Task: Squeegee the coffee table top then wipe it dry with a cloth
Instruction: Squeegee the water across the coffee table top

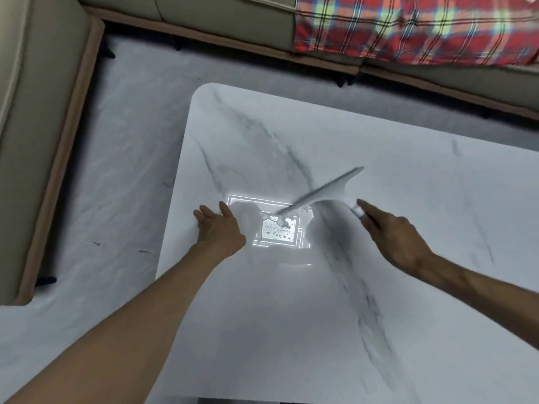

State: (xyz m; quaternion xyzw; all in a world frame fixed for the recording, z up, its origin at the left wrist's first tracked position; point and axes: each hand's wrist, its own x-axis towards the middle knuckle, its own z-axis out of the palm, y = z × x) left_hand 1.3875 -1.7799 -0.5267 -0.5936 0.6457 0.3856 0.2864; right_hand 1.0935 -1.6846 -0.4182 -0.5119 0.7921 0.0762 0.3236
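Note:
The white marble coffee table top (pixel 408 258) fills the middle and right of the head view. My right hand (pixel 393 237) grips the handle of a white squeegee (pixel 323 191), index finger stretched along it. Its blade runs diagonally across the table, with the low end touching a bright reflected patch with water droplets (pixel 280 228). My left hand (pixel 218 228) rests flat on the table near its left edge, fingers straight. No cloth is in view.
A beige sofa (pixel 38 112) wraps the left and far sides, with a red plaid blanket (pixel 414 27) on it at the top right. Pale floor (pixel 116 170) lies between the sofa and the table's left edge.

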